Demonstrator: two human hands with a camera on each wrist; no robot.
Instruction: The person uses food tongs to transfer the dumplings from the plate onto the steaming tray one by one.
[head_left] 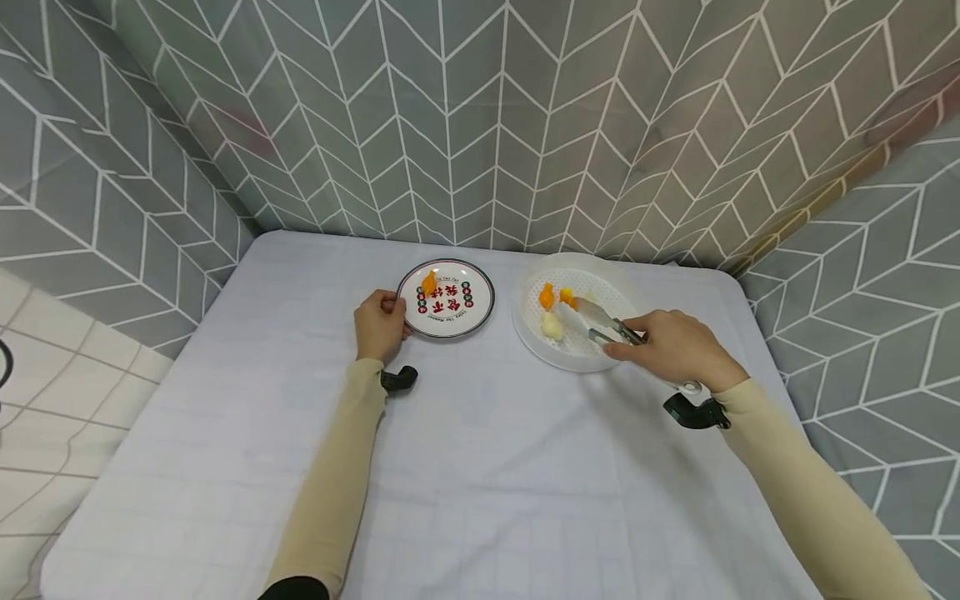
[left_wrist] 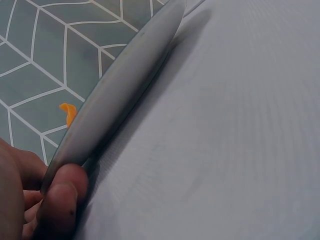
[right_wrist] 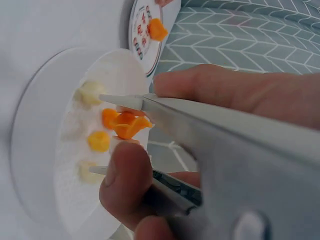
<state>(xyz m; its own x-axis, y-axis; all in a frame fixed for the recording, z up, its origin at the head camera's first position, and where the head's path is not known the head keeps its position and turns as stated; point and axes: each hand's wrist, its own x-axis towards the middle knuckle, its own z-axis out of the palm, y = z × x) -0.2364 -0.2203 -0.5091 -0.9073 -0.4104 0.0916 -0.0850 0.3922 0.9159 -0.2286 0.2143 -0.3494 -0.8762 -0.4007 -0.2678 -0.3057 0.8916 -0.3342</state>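
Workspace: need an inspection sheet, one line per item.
Surface: table under a pale cloth, creased.
Job's things: printed plate with one orange piece; white tray with orange and pale pieces; tongs.
Clutter: nothing seen.
Hands: left hand grips the plate's rim; right hand holds the tongs over the tray, tips apart.
Cables: nothing seen; black wrist mounts only.
Surroundings: grey chevron curtain on three sides.
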